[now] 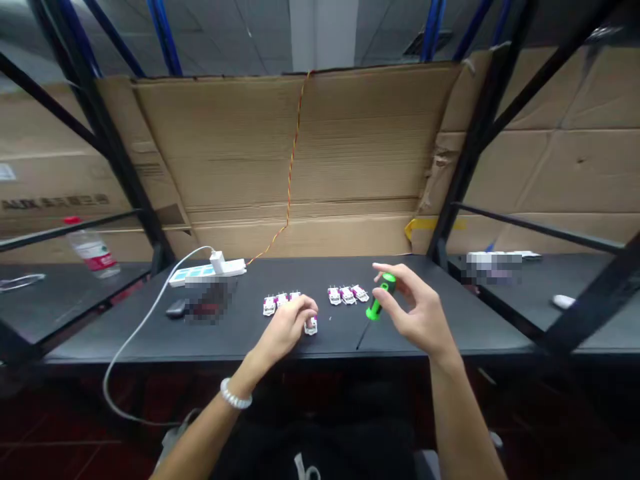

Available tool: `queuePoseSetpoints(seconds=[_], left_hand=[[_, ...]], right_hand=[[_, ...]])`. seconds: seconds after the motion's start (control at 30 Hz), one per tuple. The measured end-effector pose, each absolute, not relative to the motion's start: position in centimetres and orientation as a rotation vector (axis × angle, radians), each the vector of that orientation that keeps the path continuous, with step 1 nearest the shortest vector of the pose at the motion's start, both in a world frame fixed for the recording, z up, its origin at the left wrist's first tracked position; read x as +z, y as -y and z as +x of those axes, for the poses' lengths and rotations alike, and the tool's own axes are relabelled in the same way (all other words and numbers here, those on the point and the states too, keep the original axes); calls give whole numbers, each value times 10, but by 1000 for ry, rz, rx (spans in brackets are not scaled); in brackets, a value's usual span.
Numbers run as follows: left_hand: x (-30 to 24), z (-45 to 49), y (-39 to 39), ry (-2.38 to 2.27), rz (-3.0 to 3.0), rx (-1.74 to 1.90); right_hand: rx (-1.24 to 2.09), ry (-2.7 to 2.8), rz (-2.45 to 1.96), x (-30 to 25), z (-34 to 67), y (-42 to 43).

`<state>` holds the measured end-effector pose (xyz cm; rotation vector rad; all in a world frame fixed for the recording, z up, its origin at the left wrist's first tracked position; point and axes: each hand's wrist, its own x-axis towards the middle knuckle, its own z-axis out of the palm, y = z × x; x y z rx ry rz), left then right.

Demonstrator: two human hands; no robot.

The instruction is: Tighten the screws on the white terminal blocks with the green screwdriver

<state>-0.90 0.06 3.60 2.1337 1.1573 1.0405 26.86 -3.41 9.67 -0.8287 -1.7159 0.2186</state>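
My left hand [287, 327] is closed, its fingertips on a small white-and-purple part [311, 327] near the table's front. Behind this hand lies a row of similar parts [270, 306], some partly hidden by my fingers. Three more white-and-purple parts [347, 295] with thin prongs sit to the right, between my hands. A green-and-black screwdriver [383, 294] is pinched by my right hand [413, 310] between thumb and fingers. Its thin shaft slants down and left, the tip close to the tabletop. What kind the small parts are, I cannot make out.
On the dark table [240, 343], a white power strip [207, 272] with a plugged-in charger stands back left, its cable hanging over the front edge. Black metal posts [463, 147] frame both sides. Cardboard [225, 147] walls the back. A bottle [95, 248] stands beyond the left frame.
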Motion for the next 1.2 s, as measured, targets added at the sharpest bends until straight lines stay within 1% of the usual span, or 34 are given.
queuePoseSetpoints(seconds=[0.3, 0.5, 0.77, 1.2], left_hand=[[11, -24, 3, -1148, 1851, 1078], [7, -27, 7, -1308, 2094, 1107], [-3, -21, 12, -1226, 2309, 1178], [-13, -22, 14, -1285, 2462, 1173]], right_hand=[[227, 1762, -820, 94, 263, 32], [237, 1784, -811, 93, 261, 32], [200, 1826, -818, 93, 260, 32], [178, 1841, -800, 94, 256, 33]])
